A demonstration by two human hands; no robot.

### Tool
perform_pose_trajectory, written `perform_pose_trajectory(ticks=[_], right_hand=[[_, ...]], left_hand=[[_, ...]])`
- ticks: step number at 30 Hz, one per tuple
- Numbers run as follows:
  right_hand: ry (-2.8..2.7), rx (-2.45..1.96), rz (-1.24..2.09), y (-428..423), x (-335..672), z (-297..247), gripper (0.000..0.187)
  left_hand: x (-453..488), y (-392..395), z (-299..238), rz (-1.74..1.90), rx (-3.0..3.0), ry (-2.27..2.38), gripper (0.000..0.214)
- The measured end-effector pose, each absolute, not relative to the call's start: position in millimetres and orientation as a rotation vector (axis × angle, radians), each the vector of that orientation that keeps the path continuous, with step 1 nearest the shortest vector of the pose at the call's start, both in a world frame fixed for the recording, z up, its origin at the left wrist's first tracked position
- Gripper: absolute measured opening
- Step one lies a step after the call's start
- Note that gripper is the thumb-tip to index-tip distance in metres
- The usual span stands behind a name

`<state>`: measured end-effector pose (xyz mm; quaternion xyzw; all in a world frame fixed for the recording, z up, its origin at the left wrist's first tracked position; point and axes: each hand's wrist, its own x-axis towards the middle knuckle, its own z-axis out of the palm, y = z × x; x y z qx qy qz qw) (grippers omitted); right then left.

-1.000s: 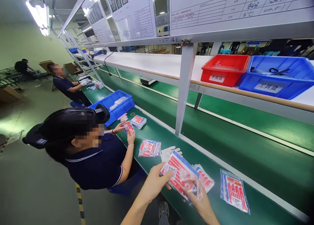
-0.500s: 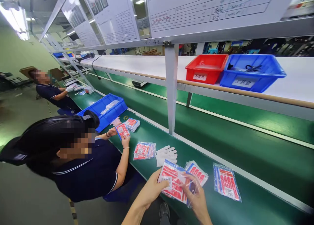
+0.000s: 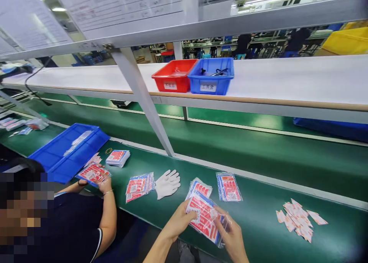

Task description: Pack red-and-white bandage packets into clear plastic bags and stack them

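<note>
I'm watching a red-and-blue printed packet with a QR code [image 3: 204, 217] that's being held above the near edge of the green bench [image 3: 255, 232]. The left hand [image 3: 176, 222] is pinching its left side, thumb on top by the code; the right hand [image 3: 232, 234] is pinching the crinkly clear plastic opposite. I'm thinking slick film could be slipping or tearing under a hard tug. The packet stack [image 3: 202, 186] is lying right behind, so a careless dip could be nudging it askew.
</note>
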<state>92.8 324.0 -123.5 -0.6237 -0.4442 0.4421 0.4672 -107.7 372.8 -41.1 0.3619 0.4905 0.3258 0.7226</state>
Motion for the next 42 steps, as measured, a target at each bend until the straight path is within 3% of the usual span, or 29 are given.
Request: perform_pose_trajectory(ticks=[4, 10, 15, 20, 24, 27, 29, 34, 39, 42], right_hand=[[-1.103, -1.566, 1.101, 315.4, 126.2, -135.8, 0.044], [-0.792, -1.439, 1.458, 307.7, 166.8, -167.5, 0.044], [-0.326, -1.791, 1.102, 321.4, 270.4, -191.2, 0.075], [-0.342, -2.009, 0.875, 355.3, 344.8, -176.6, 0.075], [-0.620, -1.880, 1.062, 378.5, 271.1, -144.0, 0.076], [-0.944, -1.501, 1.436, 384.0, 184.7, -107.8, 0.057], [-1.061, -1.400, 1.502, 386.4, 143.6, -80.2, 0.044], [-1.575, -1.434, 1.223, 396.3, 110.4, -10.7, 0.031], [-2.145, -1.261, 1.143, 401.1, 91.6, 38.6, 0.023], [-2.262, -1.217, 1.122, 400.9, 78.6, 49.4, 0.021]], left_hand=[[-79.4, 374.3, -59.0, 0.608, 0.827, 1.050, 0.045], [-51.8, 383.8, -93.7, 0.563, 0.821, 1.117, 0.066], [-41.0, 398.4, -104.5, 0.704, 0.661, 1.314, 0.074], [-37.9, 398.9, -91.1, 0.849, 0.613, 1.309, 0.073], [-42.3, 390.2, -74.2, 1.006, 0.553, 1.256, 0.064], [-51.5, 380.0, -63.4, 1.091, 0.519, 1.192, 0.056], [-62.4, 371.9, -60.0, 1.136, 0.492, 1.159, 0.053], [-107.4, 356.4, -61.0, 1.179, 0.594, 1.115, 0.053], [-144.3, 359.9, -27.8, 1.253, 1.080, 1.299, 0.071], [-146.4, 364.3, 6.2, 1.154, 1.246, 1.260, 0.040]])
